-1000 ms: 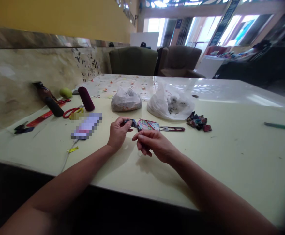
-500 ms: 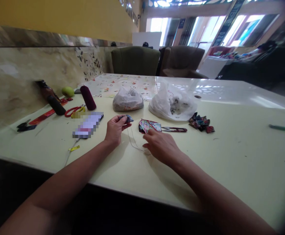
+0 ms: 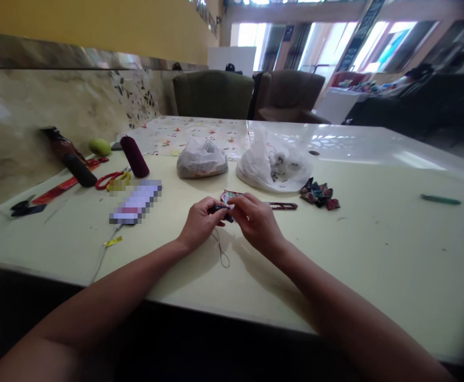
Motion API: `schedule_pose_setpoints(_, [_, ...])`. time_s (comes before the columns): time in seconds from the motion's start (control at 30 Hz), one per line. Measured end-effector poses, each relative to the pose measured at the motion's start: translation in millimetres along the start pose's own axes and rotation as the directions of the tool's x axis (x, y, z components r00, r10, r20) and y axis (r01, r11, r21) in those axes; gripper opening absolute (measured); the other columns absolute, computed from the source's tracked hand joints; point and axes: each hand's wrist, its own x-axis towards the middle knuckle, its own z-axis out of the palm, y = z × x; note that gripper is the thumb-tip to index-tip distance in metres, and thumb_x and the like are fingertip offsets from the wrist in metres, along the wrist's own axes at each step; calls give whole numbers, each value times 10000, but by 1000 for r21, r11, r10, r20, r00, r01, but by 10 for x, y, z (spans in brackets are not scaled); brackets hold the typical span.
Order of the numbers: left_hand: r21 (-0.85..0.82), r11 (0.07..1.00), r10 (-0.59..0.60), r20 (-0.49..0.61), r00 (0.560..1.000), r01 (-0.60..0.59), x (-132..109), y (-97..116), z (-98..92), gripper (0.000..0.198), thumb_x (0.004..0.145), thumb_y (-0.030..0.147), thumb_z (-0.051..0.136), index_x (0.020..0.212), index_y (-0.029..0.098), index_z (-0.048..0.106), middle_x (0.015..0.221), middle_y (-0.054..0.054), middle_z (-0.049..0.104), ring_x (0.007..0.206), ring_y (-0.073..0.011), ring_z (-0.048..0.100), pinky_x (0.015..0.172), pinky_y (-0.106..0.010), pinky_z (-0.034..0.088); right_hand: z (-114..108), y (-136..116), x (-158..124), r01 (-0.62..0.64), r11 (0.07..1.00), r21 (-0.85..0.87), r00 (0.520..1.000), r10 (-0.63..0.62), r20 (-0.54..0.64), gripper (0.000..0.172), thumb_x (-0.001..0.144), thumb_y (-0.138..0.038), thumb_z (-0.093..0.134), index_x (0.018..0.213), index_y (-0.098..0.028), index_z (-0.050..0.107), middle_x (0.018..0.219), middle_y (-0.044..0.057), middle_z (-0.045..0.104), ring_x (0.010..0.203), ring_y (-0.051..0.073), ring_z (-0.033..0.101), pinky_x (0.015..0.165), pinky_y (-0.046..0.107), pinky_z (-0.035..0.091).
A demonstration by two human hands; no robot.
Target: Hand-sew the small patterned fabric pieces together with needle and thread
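My left hand pinches a small dark-blue patterned piece of fabric between thumb and fingers. Against its right side, the closed fingertips of my right hand meet it; what they grip is too small to make out. A thin thread hangs below the fabric in a loop down to the table. Partly hidden behind my hands lie colourful patterned fabric pieces. Just right of them are thread snips, their blades mostly covered by my right hand.
Beyond my hands stand a white plastic bag and another bag with white stuffing. Small sewn pieces lie at right, a green pen-like stick farther off. At left are a phone, scissors and a maroon thread cone.
My hands have come together over the table, the left moving right with the dark-blue fabric. My right fingers now touch it, and the thread hangs in a narrower loop. The view has shifted slightly.
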Motion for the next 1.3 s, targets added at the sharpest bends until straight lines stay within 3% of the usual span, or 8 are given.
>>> schedule_pose_setpoints(0.2, [150, 988, 37, 45, 998, -44, -40, 25, 21, 206, 783, 351, 699, 797, 147, 675, 719, -23, 659, 635, -137, 660, 578, -253, 587, 38, 18, -16, 132, 970, -203, 990, -119, 74, 250, 970, -168, 442, 793, -173, 618, 791, 56, 590, 677, 148, 509, 605, 258, 341])
schedule_pose_setpoints(0.37, [248, 961, 116, 47, 992, -124, -34, -1, 20, 133, 776, 276, 676, 722, 155, 661, 715, -3, 603, 581, -113, 621, 541, -235, 557, 40, -27, -8, 261, 962, -78, 965, -262, 3, 276, 966, -120, 394, 798, -181, 605, 804, 71, 649, 764, 166, 559, 718, 291, 427])
schedule_pose_setpoints(0.47, [222, 972, 79, 12, 997, -79, -4, -17, 5, 83, 728, 208, 687, 674, 157, 651, 684, 2, 604, 552, -110, 600, 527, -232, 535, -33, -127, -3, 134, 970, 204, 991, -131, -24, 210, 971, -191, 432, 817, -198, 575, 863, 68, 671, 824, 169, 601, 773, 317, 473])
schedule_pose_setpoints(0.57, [51, 998, -29, -67, 997, 33, 66, -28, -49, 117, 732, 263, 706, 751, 148, 697, 709, -28, 664, 612, -141, 627, 571, -264, 552, -189, -176, 37, -166, 788, 593, 984, 174, 45, 97, 960, -326, 493, 926, -235, 504, 800, 22, 655, 724, 156, 621, 617, 281, 481])
schedule_pose_setpoints(0.7, [-133, 987, -117, -212, 970, 90, 219, -82, -186, 167, 715, 277, 737, 791, 131, 712, 768, -59, 704, 707, -164, 658, 653, -302, 557, -483, -55, 163, -231, 542, 808, 921, 390, 2, 195, 891, -390, 572, 915, -267, 422, 619, -56, 512, 563, 134, 555, 537, 270, 466])
schedule_pose_setpoints(0.97, [-265, 961, -185, -407, 894, 78, 446, -239, -394, 95, 730, 214, 731, 749, 137, 679, 805, -68, 710, 744, -157, 661, 728, -325, 551, -840, 400, 267, -85, 612, 786, 792, 521, -319, 116, 851, -311, 579, 845, -288, 466, 638, -54, 413, 641, 140, 566, 729, 391, 549])
schedule_pose_setpoints(1.17, [-268, 961, -192, -444, 875, 75, 499, -278, -458, 94, 726, 206, 728, 756, 138, 670, 802, -65, 705, 735, -151, 656, 685, -292, 544, -906, 681, 281, 65, 600, 797, 591, 621, -515, 170, 798, -117, 579, 802, -270, 503, 586, -57, 455, 605, 126, 567, 809, 393, 545])
schedule_pose_setpoints(1.3, [-254, 965, -183, -452, 873, 71, 507, -292, -477, 89, 733, 211, 715, 759, 141, 667, 801, -68, 707, 748, -153, 655, 698, -297, 551, -979, 923, 254, 21, 735, 678, 453, 597, -662, 214, 784, -68, 532, 786, -279, 499, 538, -58, 435, 545, 136, 546, 709, 353, 532])
